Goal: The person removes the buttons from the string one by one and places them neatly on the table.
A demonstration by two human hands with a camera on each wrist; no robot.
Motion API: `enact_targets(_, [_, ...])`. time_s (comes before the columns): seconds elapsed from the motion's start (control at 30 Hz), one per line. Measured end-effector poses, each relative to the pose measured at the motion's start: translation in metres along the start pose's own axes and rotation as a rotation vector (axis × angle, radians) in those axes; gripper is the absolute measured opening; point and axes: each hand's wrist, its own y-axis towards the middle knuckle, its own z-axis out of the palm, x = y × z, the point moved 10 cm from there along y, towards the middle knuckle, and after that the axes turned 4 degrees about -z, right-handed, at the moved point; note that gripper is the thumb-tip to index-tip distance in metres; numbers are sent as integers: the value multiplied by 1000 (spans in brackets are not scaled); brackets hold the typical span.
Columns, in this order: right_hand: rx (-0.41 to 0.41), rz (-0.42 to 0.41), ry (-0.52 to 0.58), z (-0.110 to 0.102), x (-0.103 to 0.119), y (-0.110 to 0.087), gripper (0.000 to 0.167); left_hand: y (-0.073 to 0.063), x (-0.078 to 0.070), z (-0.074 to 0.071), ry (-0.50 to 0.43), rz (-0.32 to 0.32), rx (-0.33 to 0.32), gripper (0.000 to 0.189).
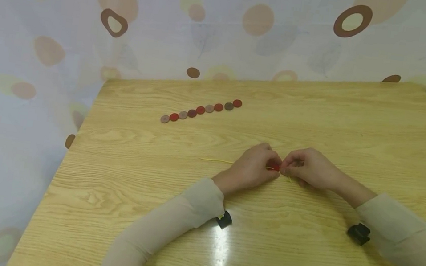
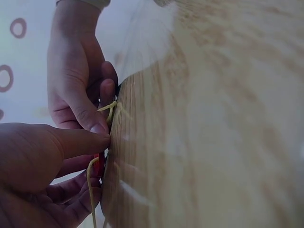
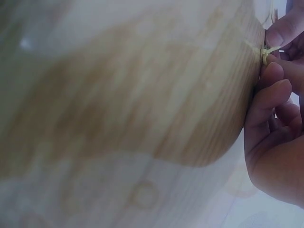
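My left hand pinches a small round red button between thumb and fingers, low over the wooden table. A thin yellow string runs at the button and trails leftward under that hand; in the left wrist view the string hangs down past the red edge. Close against it on the right, my right hand pinches the string with thumb and forefinger. A knot with a short tail shows at the string's end in the right wrist view. Fingers hide most of the button.
Farther back, a slanting row of several round buttons in red, beige and dark tones lies on the wooden table. A patterned cloth hangs behind the table's far edge. Dark wrist devices sit below both sleeves.
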Motion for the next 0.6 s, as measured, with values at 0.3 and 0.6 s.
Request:
enact_targets(0.3, [1,-4,-6,0,-1,1,9,1,0,0,3,4,1,18])
enact_targets(0.6, [1,-1,-12,0,-1,1,10,2,2,2,14,-12,10,19])
